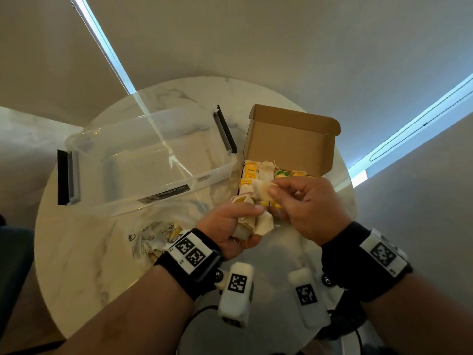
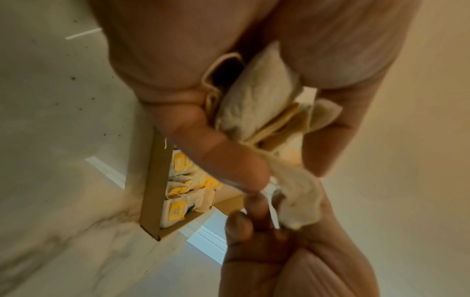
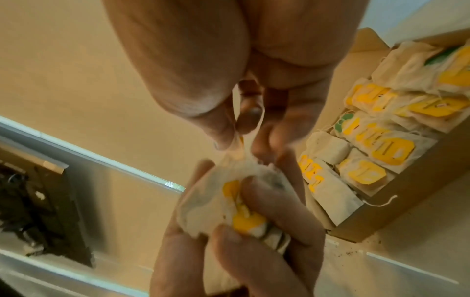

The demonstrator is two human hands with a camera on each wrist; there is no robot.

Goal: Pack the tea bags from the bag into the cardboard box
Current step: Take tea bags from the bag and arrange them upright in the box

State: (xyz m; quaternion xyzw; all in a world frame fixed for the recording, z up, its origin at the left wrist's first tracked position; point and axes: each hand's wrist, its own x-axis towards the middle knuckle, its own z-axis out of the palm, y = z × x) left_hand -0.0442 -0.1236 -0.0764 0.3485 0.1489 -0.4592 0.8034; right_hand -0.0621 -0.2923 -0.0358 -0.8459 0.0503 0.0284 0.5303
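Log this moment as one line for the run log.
left hand: holds tea bags | right hand: pinches one bag | box: open, partly filled

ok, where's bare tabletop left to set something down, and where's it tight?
Free: the marble table at its near-left edge, beside the plastic bag, and the strip in front of the clear bin. Crowded: the cardboard box, lined with tea bags, with the left hand and right hand working a bunch right before it.

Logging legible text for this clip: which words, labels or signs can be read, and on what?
"Megabox": label on the clear plastic tub.
Tea bag tags in the cardboard box: yellow, print too blurred to read.
Plastic bag: printed symbols, unreadable.
Wristbands: black-and-white square codes, no words.
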